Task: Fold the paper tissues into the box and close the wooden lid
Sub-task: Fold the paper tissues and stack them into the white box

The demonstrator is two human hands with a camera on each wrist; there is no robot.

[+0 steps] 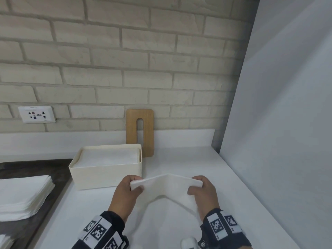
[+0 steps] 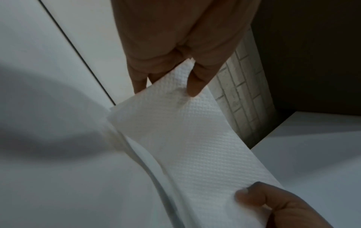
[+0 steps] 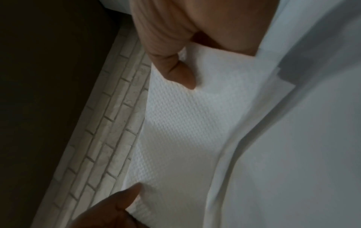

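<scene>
- One white counter (image 1: 179,159) runs under everything, backed by a pale brick wall (image 1: 107,60) with one socket plate (image 1: 36,114) set into it.
- One dark board (image 1: 59,175) lies on the counter's left part, and on it sits one stack of unfolded tissues (image 1: 23,194); the corner of a second white pile (image 1: 5,241) shows at the bottom left edge (too cropped to say more).
- One cream box (image 1: 106,175) stands open on the counter, touching or just beside the board's right edge, with white tissues (image 1: 109,157) lying flat inside it nearly up to the rim.
- One wooden lid (image 1: 140,132) with a long slot leans upright against the wall, just behind the box's right corner.
- One tissue (image 1: 167,186) is held above the counter in front of the box, bent up into a ridge at its middle.
- My left hand (image 1: 125,194) pinches the tissue's left end, thumb on top and fingers underneath.
- My right hand (image 1: 204,193) pinches the right end the same way (the wrist views show the embossed paper between thumb and fingers).
</scene>
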